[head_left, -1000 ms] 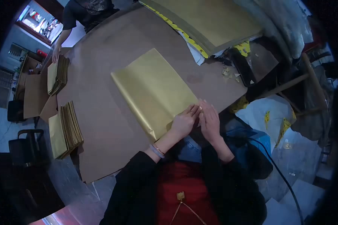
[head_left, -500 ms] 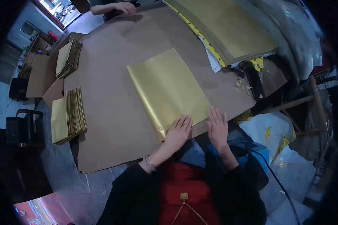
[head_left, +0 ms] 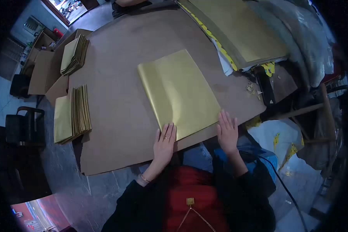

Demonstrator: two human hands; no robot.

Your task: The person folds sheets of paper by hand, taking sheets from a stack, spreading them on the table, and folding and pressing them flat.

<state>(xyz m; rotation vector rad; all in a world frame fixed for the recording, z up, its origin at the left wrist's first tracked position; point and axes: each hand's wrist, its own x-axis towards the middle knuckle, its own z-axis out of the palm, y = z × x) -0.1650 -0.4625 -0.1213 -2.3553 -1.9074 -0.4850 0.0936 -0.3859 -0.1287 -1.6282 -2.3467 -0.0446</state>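
Unclenched and with extended fingers, the left hand (head_left: 164,145) rests its fingertips on the lower left corner of a folded gold sheet (head_left: 183,92); the right hand (head_left: 227,133), likewise open, lies palm down at the lower right corner, its fingers along the edge. A ring (head_left: 167,137) and a thin bracelet (head_left: 144,178) are visible on the left hand and wrist. Nearest the viewer, a square pendant (head_left: 190,201) hangs on a cord over a red garment (head_left: 193,185). Beside the right forearm are a blue object (head_left: 267,157), partly hidden, and a black cable (head_left: 285,185) running downward. The gold sheet lies flat near the close edge of a brown-covered table (head_left: 116,100), its left side rounded in a soft fold. Along the table's left margin stand two bundles of folded gold sheets, a nearer bundle (head_left: 80,114) and a farther bundle (head_left: 75,55), with an open cardboard box (head_left: 41,73) beyond the margin. To the right, pale scraps (head_left: 252,88) lie beside a long black object (head_left: 263,86). Farther back, a broad stack of flat gold sheets (head_left: 239,31) rests on yellow-and-white wrapping (head_left: 224,58), next to translucent plastic (head_left: 307,42). At the far edge, a co-worker's arm (head_left: 129,3) is partly in view; a bright doorway (head_left: 70,11) appears at upper left.
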